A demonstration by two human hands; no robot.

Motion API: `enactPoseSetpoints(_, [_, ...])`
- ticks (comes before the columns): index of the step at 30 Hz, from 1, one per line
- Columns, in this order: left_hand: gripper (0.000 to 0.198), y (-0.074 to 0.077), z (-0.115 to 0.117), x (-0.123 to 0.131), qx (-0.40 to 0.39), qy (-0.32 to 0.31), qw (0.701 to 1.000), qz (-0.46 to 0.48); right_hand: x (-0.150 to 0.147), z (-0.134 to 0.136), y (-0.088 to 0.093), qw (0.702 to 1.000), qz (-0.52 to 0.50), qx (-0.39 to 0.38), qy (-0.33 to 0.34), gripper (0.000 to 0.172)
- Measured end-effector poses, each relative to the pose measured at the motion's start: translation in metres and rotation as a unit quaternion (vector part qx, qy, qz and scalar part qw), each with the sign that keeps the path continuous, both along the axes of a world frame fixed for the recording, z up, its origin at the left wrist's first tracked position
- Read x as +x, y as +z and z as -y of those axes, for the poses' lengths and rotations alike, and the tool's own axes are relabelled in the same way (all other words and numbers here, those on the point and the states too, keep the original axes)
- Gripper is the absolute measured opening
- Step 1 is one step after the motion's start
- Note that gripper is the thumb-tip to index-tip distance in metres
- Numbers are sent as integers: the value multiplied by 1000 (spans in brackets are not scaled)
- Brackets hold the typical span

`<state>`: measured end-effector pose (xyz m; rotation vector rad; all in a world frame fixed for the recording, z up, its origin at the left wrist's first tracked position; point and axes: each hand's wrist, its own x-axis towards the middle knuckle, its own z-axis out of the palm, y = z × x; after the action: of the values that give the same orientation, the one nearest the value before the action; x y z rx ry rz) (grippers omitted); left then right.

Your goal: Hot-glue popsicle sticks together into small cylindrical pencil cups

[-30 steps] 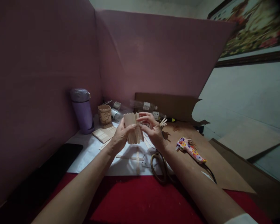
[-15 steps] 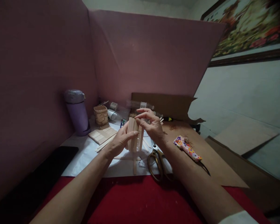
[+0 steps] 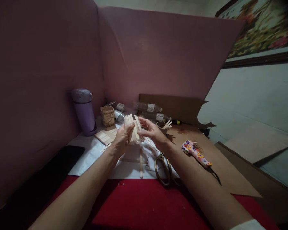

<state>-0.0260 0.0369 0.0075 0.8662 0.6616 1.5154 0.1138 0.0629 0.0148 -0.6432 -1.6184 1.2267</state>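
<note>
A bundle of pale wooden craft sticks [image 3: 132, 123] stands side by side around what looks like a clear plastic cup or bottle piece, whose bottom shows below. My left hand [image 3: 122, 136] is closed around its left side, thumb pressed across the front. At its right side, my right hand [image 3: 153, 130] holds the rightmost stick between thumb and fingers. Below lies a single craft stick [image 3: 141, 164] on white paper [image 3: 86, 159]. Scissors with bronze handles [image 3: 163, 171] rest just right of it. More flat craft sticks [image 3: 105, 136] lie left of my left hand.
A purple tumbler [image 3: 84, 115] and a woven-looking small basket [image 3: 107, 116] stand at the left. Clear plastic bottles [image 3: 148, 108] lie at the back. A cup holding sticks [image 3: 161, 125] and a flower-patterned glue gun [image 3: 196, 154] are on brown cardboard [image 3: 230, 172] at the right.
The stick bundle has tilted, its top leaning away to the left. My right hand has come down from its top to its right side. The view has shifted slightly left.
</note>
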Motion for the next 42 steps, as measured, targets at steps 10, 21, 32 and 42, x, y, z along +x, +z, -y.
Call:
enactPoseSetpoints(10, [52, -5, -4, 1, 11, 39, 999, 13, -7, 2, -7, 997, -34, -60, 38, 57])
enactPoseSetpoints(21, [55, -6, -3, 3, 14, 34, 999, 17, -8, 3, -7, 989, -76, -116, 40, 54])
enactPoseSetpoints(32, [45, -1, 2, 3, -10, 19, 999, 37, -3, 3, -5, 989, -58, -117, 68, 59])
enactPoseSetpoints(42, [43, -1, 0, 0, -17, 33, 999, 24, 0, 1, -11, 994, -17, -49, 94, 76])
